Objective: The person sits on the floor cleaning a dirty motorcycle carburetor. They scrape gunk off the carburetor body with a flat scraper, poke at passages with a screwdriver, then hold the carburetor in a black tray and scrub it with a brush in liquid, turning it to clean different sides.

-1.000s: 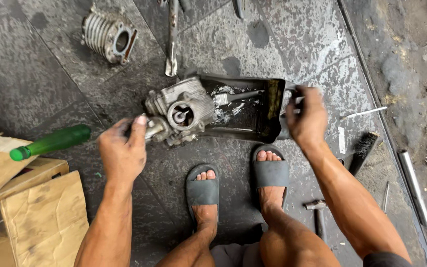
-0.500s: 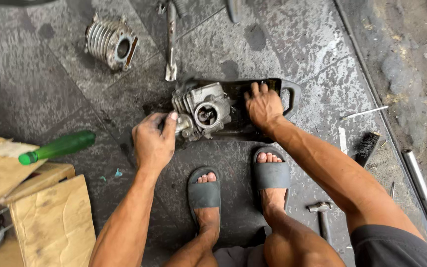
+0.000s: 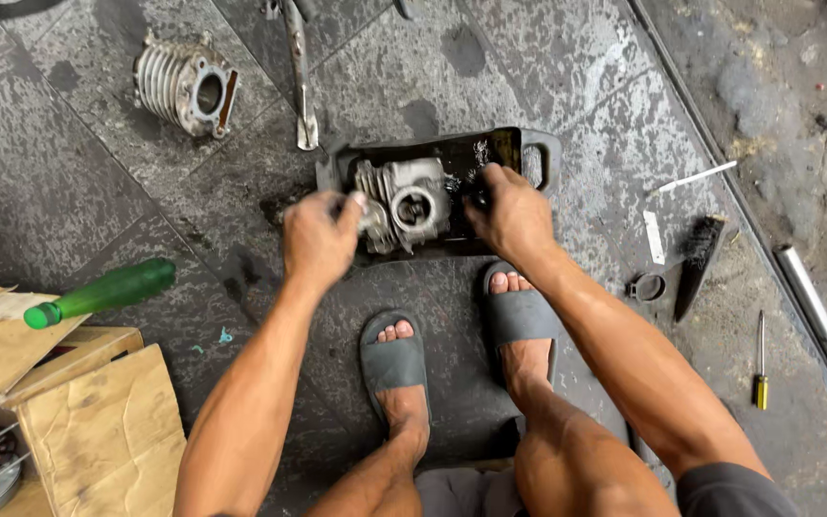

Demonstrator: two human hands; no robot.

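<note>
A grey metal engine cylinder head [image 3: 404, 201] with fins and a round port lies in a black oily tray [image 3: 538, 148] on the dark floor. My left hand [image 3: 318, 237] grips the head's left side, fingers curled around it. At the head's right side, my right hand [image 3: 514, 215] is closed over it and rests on the tray's near edge. Both of my feet in grey sandals stand just in front of the tray.
A finned metal cylinder [image 3: 189, 91] lies at the back left, a metal bar [image 3: 299, 77] beside it. A green bottle [image 3: 102, 292] sits on a torn cardboard box [image 3: 78, 412] at left. A black brush [image 3: 696, 263], a ring [image 3: 648, 285], a yellow-handled screwdriver [image 3: 761, 364] and a metal tube [image 3: 815, 316] lie at right.
The tray was tipped up with the cylinder head at its left edge; now the tray lies flat with the head inside it. My right hand moved from the tray's right end onto the head.
</note>
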